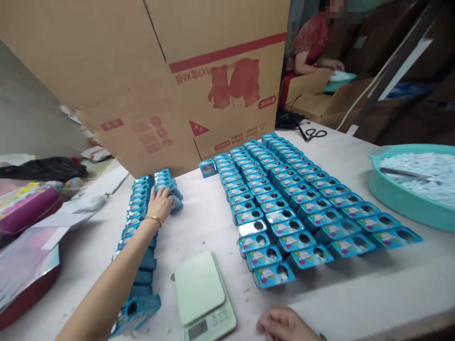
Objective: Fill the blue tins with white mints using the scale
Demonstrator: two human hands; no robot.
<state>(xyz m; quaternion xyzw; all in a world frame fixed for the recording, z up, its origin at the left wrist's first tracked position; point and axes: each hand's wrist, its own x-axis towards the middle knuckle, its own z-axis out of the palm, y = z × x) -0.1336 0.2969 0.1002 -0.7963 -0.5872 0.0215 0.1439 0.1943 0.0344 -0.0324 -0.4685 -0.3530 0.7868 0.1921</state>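
My left hand [160,204], with a gold bangle at the wrist, reaches to the near end of a short row of small blue boxes [162,176]. Its fingers close over a tilted blue box [177,204]; the thumb side is partly hidden. Alongside it runs a longer row of the same boxes [137,201], partly covered by my forearm. My right hand [284,324] rests by the table's front edge, fingers curled in, with nothing visible in them. Between the hands lies a pale green kitchen scale [201,289], its platform bare.
Several rows of blue boxes with round holes [277,199] fill the table's middle. A turquoise basin [401,203] of small white pieces stands right, tongs [408,174] on top. Black scissors [314,134] lie behind. A large carton [213,28] walls the back; a co-worker [313,47] sits beyond.
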